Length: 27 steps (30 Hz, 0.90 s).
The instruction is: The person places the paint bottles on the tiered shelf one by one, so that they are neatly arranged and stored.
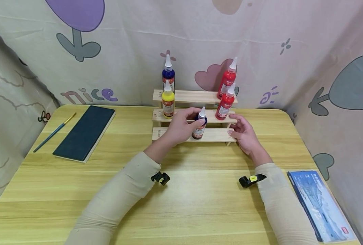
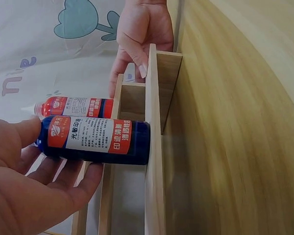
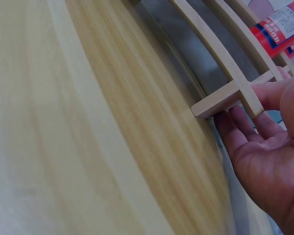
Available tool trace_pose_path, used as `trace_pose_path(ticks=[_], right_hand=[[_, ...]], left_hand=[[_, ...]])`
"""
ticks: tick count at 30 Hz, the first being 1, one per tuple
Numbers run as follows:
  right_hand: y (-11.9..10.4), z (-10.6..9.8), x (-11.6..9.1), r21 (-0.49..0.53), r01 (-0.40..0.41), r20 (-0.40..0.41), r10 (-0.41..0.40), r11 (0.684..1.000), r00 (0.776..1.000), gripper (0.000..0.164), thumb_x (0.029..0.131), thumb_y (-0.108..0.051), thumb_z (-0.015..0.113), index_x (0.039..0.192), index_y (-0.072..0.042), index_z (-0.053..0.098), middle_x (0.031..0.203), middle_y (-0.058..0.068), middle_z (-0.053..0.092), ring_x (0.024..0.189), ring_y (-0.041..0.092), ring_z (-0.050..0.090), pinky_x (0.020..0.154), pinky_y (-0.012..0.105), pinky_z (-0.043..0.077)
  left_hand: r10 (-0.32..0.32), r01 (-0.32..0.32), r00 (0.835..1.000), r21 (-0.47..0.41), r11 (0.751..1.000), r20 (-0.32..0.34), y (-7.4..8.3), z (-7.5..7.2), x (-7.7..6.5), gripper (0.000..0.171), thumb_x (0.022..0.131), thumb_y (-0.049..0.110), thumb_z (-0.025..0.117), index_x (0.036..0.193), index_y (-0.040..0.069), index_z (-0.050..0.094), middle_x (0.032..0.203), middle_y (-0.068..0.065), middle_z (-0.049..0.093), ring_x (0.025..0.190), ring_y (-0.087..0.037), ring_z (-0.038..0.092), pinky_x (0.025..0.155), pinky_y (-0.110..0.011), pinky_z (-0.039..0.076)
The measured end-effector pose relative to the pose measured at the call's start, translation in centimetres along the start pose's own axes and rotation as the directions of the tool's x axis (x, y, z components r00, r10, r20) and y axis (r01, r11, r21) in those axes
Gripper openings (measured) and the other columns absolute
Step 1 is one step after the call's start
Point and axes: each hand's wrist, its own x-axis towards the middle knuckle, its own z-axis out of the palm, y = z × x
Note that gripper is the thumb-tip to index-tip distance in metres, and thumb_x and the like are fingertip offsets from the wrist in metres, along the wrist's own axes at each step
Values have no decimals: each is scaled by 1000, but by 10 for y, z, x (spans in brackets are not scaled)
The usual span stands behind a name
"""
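Observation:
My left hand (image 1: 180, 128) holds a dark blue ink bottle (image 2: 95, 139) with a white pointed cap, thumb and fingers about its upper part. The bottle stands upright with its base on the lowest step of a three-step wooden rack (image 1: 218, 135). At the rack's right end, my right hand (image 1: 245, 136) grips the lowest step, thumb on the board and fingers about the support (image 3: 218, 100). On the middle step stand a yellow bottle (image 1: 168, 103) and a red bottle (image 1: 225, 106). Another blue bottle (image 1: 168, 75) and another red bottle (image 1: 227, 81) occupy the top step.
A dark notebook (image 1: 84, 133) and a paintbrush (image 1: 55, 132) lie on the table's left side. At the front right is a blue-covered pad (image 1: 320, 206). A patterned cloth (image 1: 132, 51) hangs behind the table (image 1: 200, 204).

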Motion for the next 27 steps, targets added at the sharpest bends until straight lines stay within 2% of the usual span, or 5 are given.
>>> trace_pose_path(ticks=[7, 12, 21, 24, 27], right_hand=[[1, 1, 0, 40, 13, 1, -13, 999, 1000, 64, 85, 27, 52, 135, -12, 56, 146, 26, 40, 121, 41, 45, 88, 28, 50], [1, 1, 1, 30, 12, -1, -12, 999, 1000, 65, 84, 27, 52, 136, -12, 56, 139, 11, 50, 122, 43, 44, 89, 28, 50], [1, 1, 3, -42, -17, -21, 16, 999, 1000, 66, 85, 26, 53, 140, -11, 53, 138, 11, 51, 121, 37, 47, 92, 28, 49], [-3, 2, 1, -113, -43, -49, 37, 993, 998, 66, 86, 24, 55, 142, -9, 52, 142, 13, 50, 123, 34, 49, 95, 28, 48], [-8, 4, -3, -225, -52, -84, 33, 973, 996, 64, 87, 20, 60, 144, -9, 51, 146, 14, 49, 126, 35, 49, 101, 32, 45]], left_hand=[[10, -10, 1000, 30, 999, -11, -4, 0, 0, 33, 96, 18, 70, 128, 12, 66, 115, 1, 68, 107, -15, 63, 89, -34, 53], [-5, 5, 1000, 25, 1000, -12, -5, 1, -3, 44, 94, 19, 73, 136, 16, 62, 125, 1, 64, 110, -16, 61, 91, -32, 53], [42, -41, 999, 27, 999, -30, -13, -1, -21, 62, 90, 15, 78, 145, 12, 51, 141, -4, 55, 122, -21, 56, 100, -34, 47], [63, -62, 998, 105, 993, -11, -14, -3, -29, 70, 89, 18, 79, 150, 11, 45, 147, -4, 50, 130, -23, 49, 105, -37, 42], [92, -101, 995, 219, 970, 49, -14, -7, -39, 80, 89, 24, 79, 155, 14, 35, 154, -3, 40, 139, -22, 38, 111, -40, 34]])
